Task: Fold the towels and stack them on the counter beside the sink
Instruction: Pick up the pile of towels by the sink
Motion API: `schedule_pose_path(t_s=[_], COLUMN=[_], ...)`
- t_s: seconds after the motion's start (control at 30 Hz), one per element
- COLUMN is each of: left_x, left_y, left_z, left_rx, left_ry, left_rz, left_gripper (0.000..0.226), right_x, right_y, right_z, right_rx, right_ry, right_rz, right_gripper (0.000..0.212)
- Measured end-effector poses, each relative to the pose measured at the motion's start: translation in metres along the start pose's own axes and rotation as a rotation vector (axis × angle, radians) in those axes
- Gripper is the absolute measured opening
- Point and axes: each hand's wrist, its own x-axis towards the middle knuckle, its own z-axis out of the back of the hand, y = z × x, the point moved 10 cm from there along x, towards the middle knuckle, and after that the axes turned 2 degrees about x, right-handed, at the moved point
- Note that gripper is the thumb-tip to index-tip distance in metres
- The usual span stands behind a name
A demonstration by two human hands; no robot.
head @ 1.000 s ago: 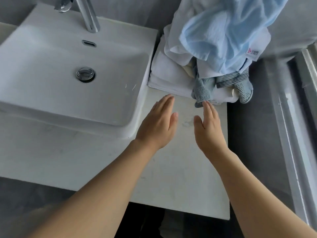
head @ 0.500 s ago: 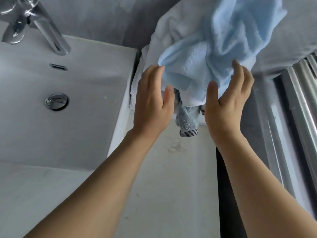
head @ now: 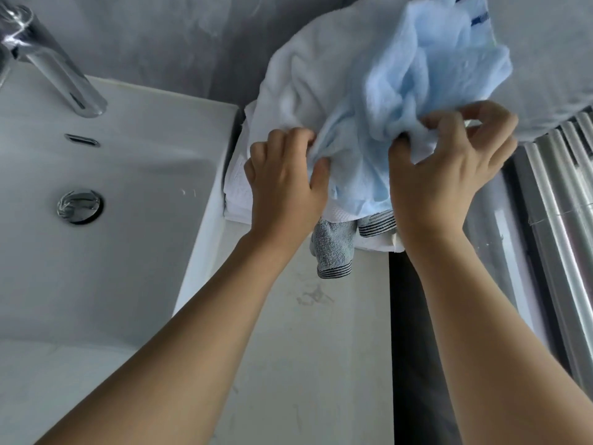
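A crumpled light blue towel [head: 426, 75] lies on top of a heap of towels at the back of the counter [head: 305, 364], right of the sink [head: 128, 187]. My left hand [head: 285, 184] grips the blue towel's lower left edge. My right hand [head: 449, 165] pinches a bunch of the same towel on its right side. Under it lies a rumpled white towel [head: 308, 72]. A grey towel with dark stripes [head: 333, 252] hangs out below. Folded white towels [head: 236, 187] sit at the bottom, against the sink's side.
A chrome tap [head: 54, 65] stands at the sink's back left, the drain [head: 79, 203] in the basin. The counter's right edge drops to a dark gap [head: 404, 316], with a metal window rail [head: 552, 220] beyond. A grey wall is behind the heap.
Both hands moved forward from open above the counter to the heap and closed on the light blue towel. The view came closer to the pile.
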Motion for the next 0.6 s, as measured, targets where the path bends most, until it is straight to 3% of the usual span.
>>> schedule_pose_path(t_s=[0.07,0.23,0.33,0.47,0.57,0.6], left_x=[-0.001,-0.012,-0.021,-0.037,-0.05,-0.053], left_y=[0.001,0.021,0.032,0.044,0.051,0.053], left_z=[0.001,0.003,-0.001,-0.024,-0.027,-0.025], left_rx=[-0.153,-0.81,-0.83,-0.962,-0.895,-0.841], left_ry=[0.006,0.048,0.081,0.292,0.435,0.462], left_rz=[0.041,0.364,0.507,0.697,0.701,0.68], left_gripper=[0.011,0.017,0.013,0.028,0.026,0.019], right_x=[-0.005,-0.017,-0.036,-0.063,-0.079,-0.082], right_y=[0.006,0.004,0.007,-0.006,-0.015,-0.02], right_z=[0.001,0.0,-0.002,-0.016,-0.023,-0.021], right_rx=[0.089,0.374,0.511,0.588,0.509,0.474], right_ry=[0.006,0.106,0.202,0.385,0.491,0.49], right_rz=[0.069,0.067,-0.047,-0.272,-0.267,-0.258], right_gripper=[0.016,0.016,0.017,0.047,0.013,0.014])
